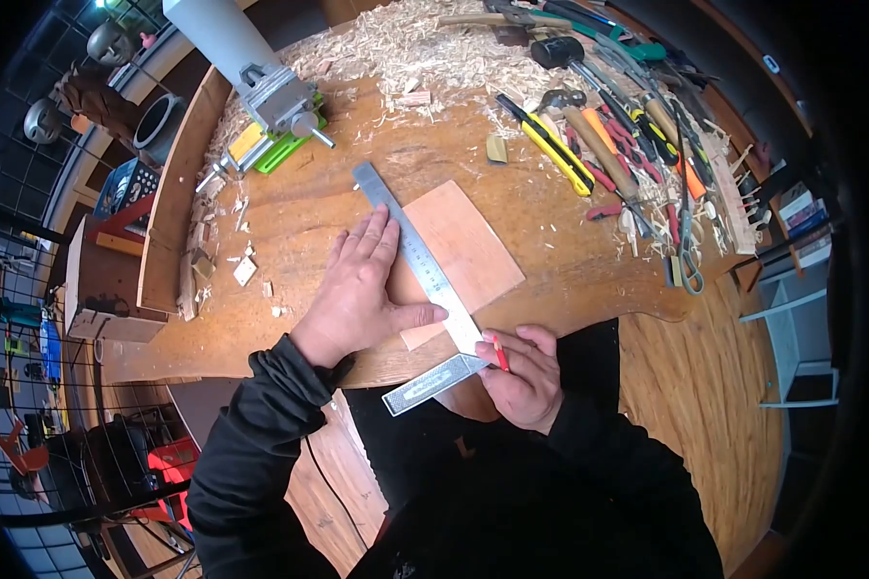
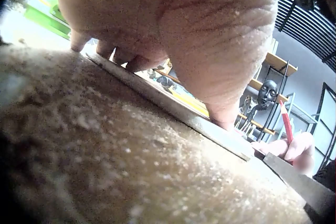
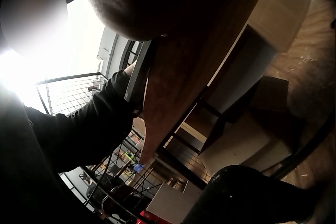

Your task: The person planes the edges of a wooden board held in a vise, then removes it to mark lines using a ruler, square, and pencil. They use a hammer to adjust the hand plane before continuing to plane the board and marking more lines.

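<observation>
A thin wooden board (image 1: 465, 246) lies on the bench near its front edge, with the steel blade of a try square (image 1: 417, 256) slanting across it. My left hand (image 1: 357, 285) presses down with spread fingers, the thumb on the blade and the fingertips along its far part. The square's thick handle (image 1: 434, 383) hangs over the front edge. My right hand (image 1: 526, 378) pinches a red pencil (image 1: 500, 353) beside the blade's near end. In the left wrist view the left hand (image 2: 173, 35) arches over the board's edge (image 2: 157, 98), and the red pencil (image 2: 286, 123) points upward.
A vise with green and yellow parts (image 1: 285, 116) stands at the back left. Wood shavings (image 1: 396, 48) cover the far bench. On the right lie a yellow utility knife (image 1: 550, 150), a black mallet (image 1: 556, 52), chisels and pliers. A small wood piece (image 1: 496, 149) lies behind the board.
</observation>
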The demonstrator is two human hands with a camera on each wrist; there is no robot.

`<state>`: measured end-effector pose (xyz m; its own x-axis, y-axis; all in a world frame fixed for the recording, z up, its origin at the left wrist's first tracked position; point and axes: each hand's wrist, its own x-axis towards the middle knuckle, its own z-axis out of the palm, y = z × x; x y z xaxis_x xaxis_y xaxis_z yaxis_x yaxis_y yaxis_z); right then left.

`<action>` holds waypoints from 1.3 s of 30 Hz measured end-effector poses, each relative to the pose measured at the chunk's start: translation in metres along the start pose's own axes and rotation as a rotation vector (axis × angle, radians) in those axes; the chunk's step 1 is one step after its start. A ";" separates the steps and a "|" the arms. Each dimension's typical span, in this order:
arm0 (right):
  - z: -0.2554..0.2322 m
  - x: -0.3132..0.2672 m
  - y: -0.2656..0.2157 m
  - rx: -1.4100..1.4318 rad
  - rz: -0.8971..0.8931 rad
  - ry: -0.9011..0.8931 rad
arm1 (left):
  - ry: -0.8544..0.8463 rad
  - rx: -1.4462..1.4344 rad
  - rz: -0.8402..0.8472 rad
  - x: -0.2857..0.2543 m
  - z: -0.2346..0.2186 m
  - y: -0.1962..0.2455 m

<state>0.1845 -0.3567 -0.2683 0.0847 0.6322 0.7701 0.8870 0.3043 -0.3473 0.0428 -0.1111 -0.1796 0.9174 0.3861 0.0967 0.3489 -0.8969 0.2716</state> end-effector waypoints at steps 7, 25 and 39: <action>0.000 0.000 0.000 -0.004 -0.005 0.001 | -0.009 0.018 -0.002 0.000 0.001 0.000; -0.001 0.000 -0.001 0.003 -0.002 0.003 | -0.056 0.061 -0.004 0.002 -0.006 0.005; -0.003 0.002 -0.002 0.007 -0.004 -0.010 | -0.013 0.096 -0.003 0.003 -0.010 0.015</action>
<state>0.1844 -0.3576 -0.2646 0.0768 0.6379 0.7663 0.8839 0.3120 -0.3483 0.0491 -0.1213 -0.1655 0.9184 0.3868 0.0829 0.3682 -0.9124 0.1787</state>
